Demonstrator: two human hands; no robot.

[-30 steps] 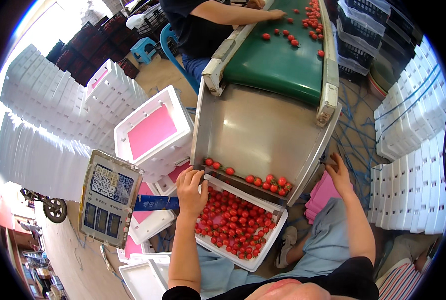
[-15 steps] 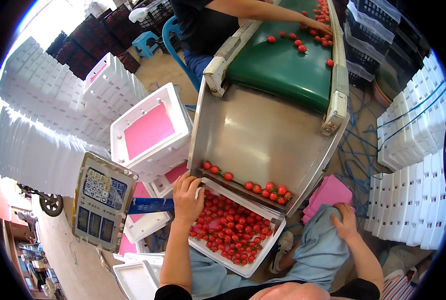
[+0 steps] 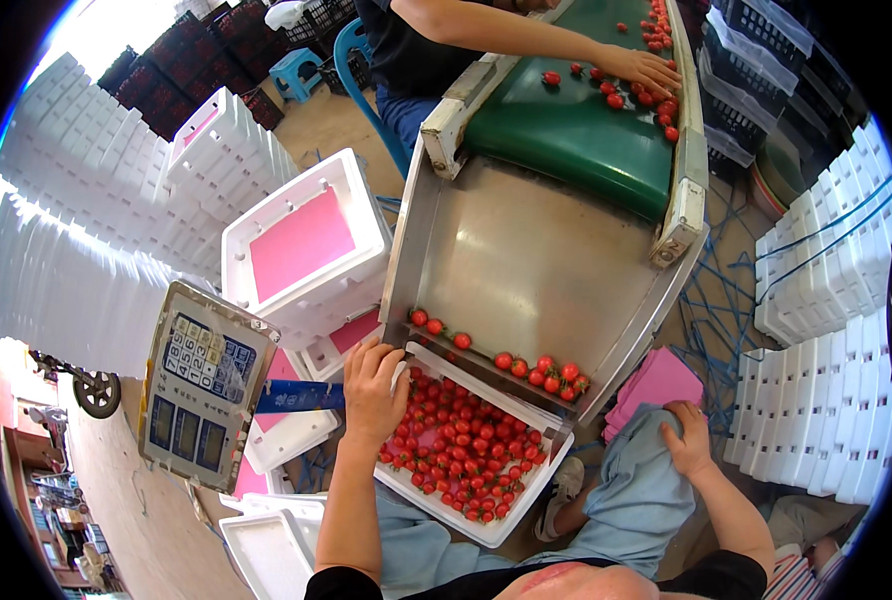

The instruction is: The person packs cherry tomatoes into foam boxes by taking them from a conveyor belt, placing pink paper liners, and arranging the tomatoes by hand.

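Observation:
My left hand (image 3: 374, 390) is bent around the upper left rim of a white foam box (image 3: 461, 530), close to the lower left corner of a metal chute (image 3: 526, 255). Its thumb lies by the rim; some fingertips are hidden. Many red cherry tomatoes (image 3: 461, 450) fill the box, with pink lining showing between them. A loose row of tomatoes (image 3: 519, 368) rests along the chute's lower edge, above the box. On my right knee, in light blue trousers (image 3: 631, 490), my right hand (image 3: 688, 440) rests with its fingers spread and holds nothing.
A green conveyor belt (image 3: 556, 150) leads into the chute; a co-worker's hand (image 3: 641, 68) is among tomatoes there. A scale display (image 3: 206, 385) on a blue post (image 3: 301, 395) stands left, before stacked foam boxes (image 3: 306, 235). Pink sheets (image 3: 656, 385) and more white boxes (image 3: 806, 400) are right.
The co-worker's hand has shifted slightly on the belt, and the tomatoes around it have moved nearer the chute. The view has shifted a little. My hands keep their places.

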